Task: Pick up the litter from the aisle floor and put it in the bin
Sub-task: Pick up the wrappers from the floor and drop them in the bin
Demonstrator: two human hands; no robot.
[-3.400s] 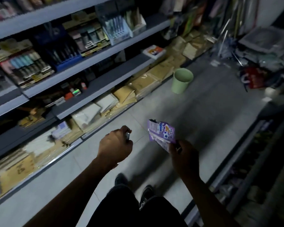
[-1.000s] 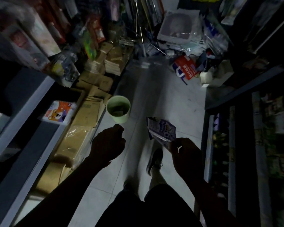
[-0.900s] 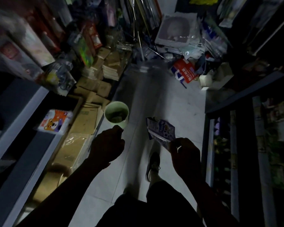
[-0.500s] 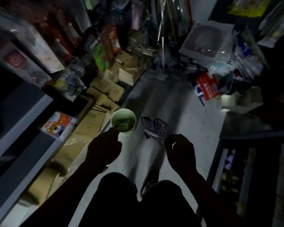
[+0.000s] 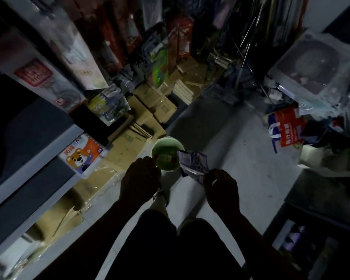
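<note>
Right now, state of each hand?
Left hand: fingers curled, at the rim of the green bin; too dark to tell whether it holds anything.
Right hand: pinching the purple wrapper beside the bin.

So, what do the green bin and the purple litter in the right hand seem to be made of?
The green bin looks like smooth moulded plastic with a matte finish: even pale colour, thin round rim. The purple wrapper, pinched by the right hand, looks like thin printed plastic film or coated paper: it is creased, folded and slightly shiny. The dim light leaves both uncertain.
</note>
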